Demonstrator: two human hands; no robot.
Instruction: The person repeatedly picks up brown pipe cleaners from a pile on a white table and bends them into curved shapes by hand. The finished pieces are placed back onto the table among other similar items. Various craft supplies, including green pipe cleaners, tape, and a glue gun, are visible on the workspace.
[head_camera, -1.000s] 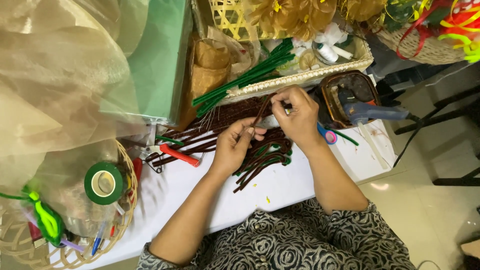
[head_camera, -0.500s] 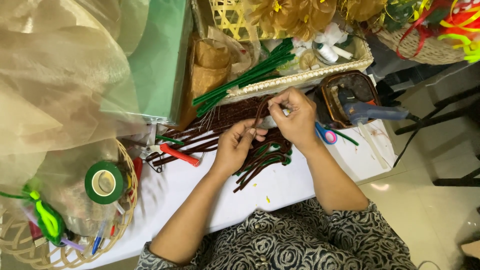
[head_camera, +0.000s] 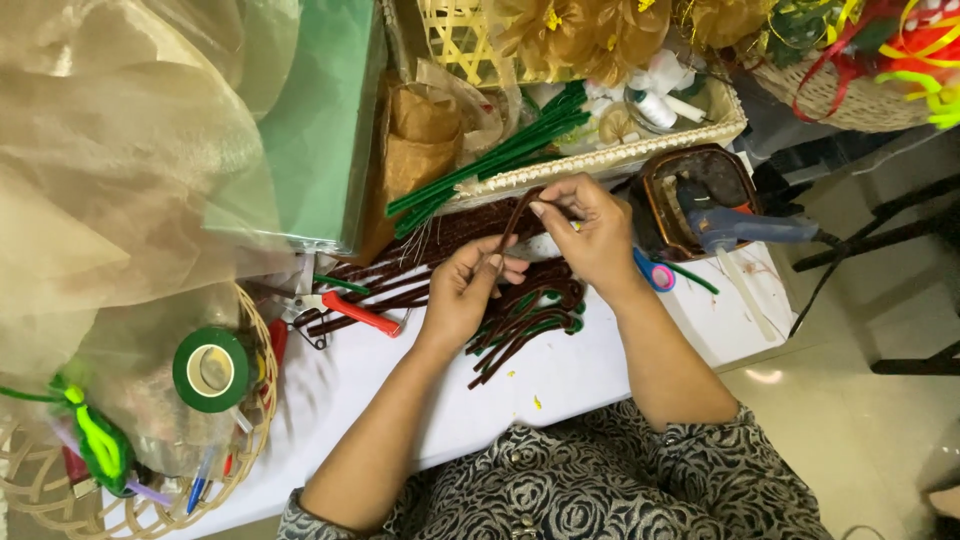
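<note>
Together, hands (head_camera: 530, 255) pinching brown stem (head_camera: 512, 215)

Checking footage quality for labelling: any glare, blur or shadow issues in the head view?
Head view: even, soft light; glare patch on the floor; both hands, left hand and right hand, and the brown pipe cleaner are sharp; sheer gold fabric veils the left side; straight edges bow slightly.

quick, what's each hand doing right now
Left hand: closed, pinching the lower end of a brown pipe cleaner.
Right hand: closed, fingertips gripping the same brown pipe cleaner near its top.
</note>
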